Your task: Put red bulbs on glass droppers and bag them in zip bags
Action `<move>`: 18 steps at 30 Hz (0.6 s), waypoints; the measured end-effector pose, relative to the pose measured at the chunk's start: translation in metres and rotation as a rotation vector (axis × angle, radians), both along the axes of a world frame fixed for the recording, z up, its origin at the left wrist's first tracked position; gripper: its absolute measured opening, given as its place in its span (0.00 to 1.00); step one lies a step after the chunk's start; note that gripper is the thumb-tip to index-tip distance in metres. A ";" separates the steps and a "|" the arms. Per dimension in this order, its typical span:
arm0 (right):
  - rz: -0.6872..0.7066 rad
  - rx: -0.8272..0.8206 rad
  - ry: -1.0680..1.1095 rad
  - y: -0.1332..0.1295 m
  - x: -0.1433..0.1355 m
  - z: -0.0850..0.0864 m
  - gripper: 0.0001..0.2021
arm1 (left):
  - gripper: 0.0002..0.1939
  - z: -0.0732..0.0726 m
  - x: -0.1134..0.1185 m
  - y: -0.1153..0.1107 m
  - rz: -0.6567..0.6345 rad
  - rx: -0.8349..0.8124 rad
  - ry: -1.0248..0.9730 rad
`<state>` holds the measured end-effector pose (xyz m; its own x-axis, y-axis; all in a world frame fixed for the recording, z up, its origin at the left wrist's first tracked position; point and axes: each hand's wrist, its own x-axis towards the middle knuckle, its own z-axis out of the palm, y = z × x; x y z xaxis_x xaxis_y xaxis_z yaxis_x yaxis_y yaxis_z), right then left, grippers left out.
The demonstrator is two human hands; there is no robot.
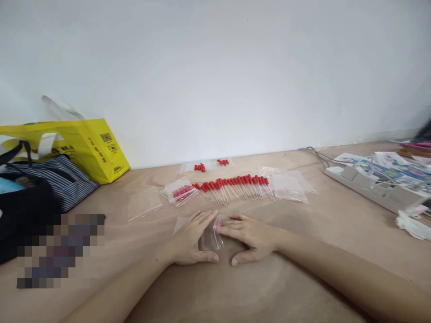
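A small clear zip bag (210,237) with a red seal line lies on the table between my hands. My left hand (188,240) rests over its left part, fingers stretched out and thumb apart. From the right, my right hand (251,235) reaches the bag's sealed edge with its fingertips. Its thumb is spread away and no object shows in its grasp. Just beyond the hands is a long row of thin pale sticks with red tips (235,181). At the row's left end, a clear bag (182,192) holds several red-tipped pieces.
Flat clear bags (291,185) are stacked right of the row, and another bag (144,204) lies left. Loose red pieces (200,167) sit near the wall. A yellow bag (101,152) and striped pouch (63,179) stand left. A power strip (373,186) with cables lies right.
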<state>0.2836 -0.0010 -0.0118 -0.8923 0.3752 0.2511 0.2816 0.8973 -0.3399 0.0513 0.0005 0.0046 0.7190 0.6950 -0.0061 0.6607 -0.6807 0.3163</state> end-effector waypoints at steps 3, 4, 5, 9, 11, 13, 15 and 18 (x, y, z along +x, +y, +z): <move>-0.057 -0.062 0.017 0.007 0.006 -0.002 0.42 | 0.46 0.005 -0.004 0.000 0.049 -0.029 0.008; -0.061 -0.069 0.018 0.009 0.008 -0.002 0.40 | 0.45 0.006 -0.005 -0.001 0.056 -0.031 0.009; -0.057 -0.068 0.014 0.011 0.009 -0.002 0.38 | 0.44 0.007 -0.005 -0.001 0.059 -0.030 0.009; -0.037 -0.025 -0.001 0.016 0.008 0.001 0.27 | 0.44 0.004 -0.002 -0.001 0.077 -0.010 0.002; -0.036 -0.008 0.004 0.017 0.007 0.002 0.25 | 0.45 0.002 0.000 -0.001 0.091 0.003 -0.017; -0.027 -0.003 0.009 0.018 0.005 0.003 0.24 | 0.44 0.000 0.002 0.000 0.099 0.016 -0.039; -0.020 -0.008 0.015 0.019 0.004 0.003 0.24 | 0.44 0.000 0.002 0.001 0.102 0.030 -0.056; -0.012 -0.030 0.024 0.020 0.003 0.002 0.23 | 0.40 0.001 0.003 0.000 0.106 0.050 -0.067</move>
<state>0.2867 0.0192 -0.0098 -0.8816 0.3935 0.2606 0.2839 0.8833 -0.3732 0.0539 0.0005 0.0056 0.6390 0.7655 0.0755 0.7085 -0.6240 0.3296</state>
